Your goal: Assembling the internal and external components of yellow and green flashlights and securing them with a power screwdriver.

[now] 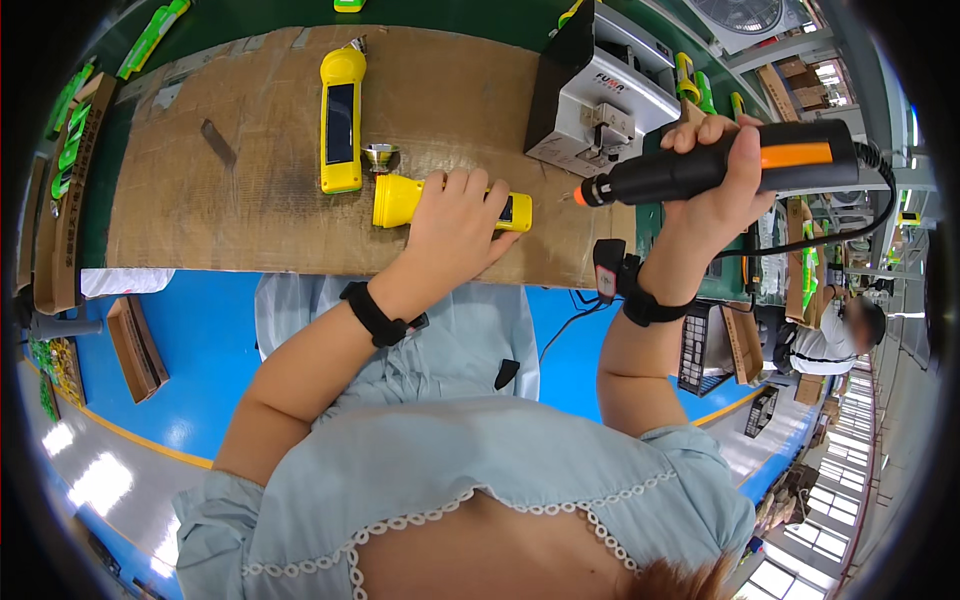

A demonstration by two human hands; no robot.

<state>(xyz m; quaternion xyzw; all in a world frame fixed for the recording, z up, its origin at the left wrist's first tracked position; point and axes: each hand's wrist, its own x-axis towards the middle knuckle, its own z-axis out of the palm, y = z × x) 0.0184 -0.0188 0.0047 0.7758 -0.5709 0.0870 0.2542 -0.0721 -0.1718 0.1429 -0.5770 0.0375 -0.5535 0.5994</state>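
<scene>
On the cardboard-covered bench, my left hand [452,225] is closed over a yellow flashlight [398,201] lying on its side, its wide head pointing left and a dark panel partly under my fingers. My right hand [722,180] grips a black electric screwdriver [665,174] with an orange stripe, held above the bench with its tip pointing left toward the flashlight. A small silver reflector cup [381,157] sits just behind the flashlight's head. Farther back stands out a second yellow flashlight [341,122], lying lengthwise with its dark panel up and its far end apparently uncapped.
A silver and black box-shaped machine [588,100] stands at the back right of the cardboard [250,220]. From the screwdriver, a black cable [868,232] loops down at the right. Cartons with green and yellow parts [75,160] line the left edge. A person [830,335] is off to the right.
</scene>
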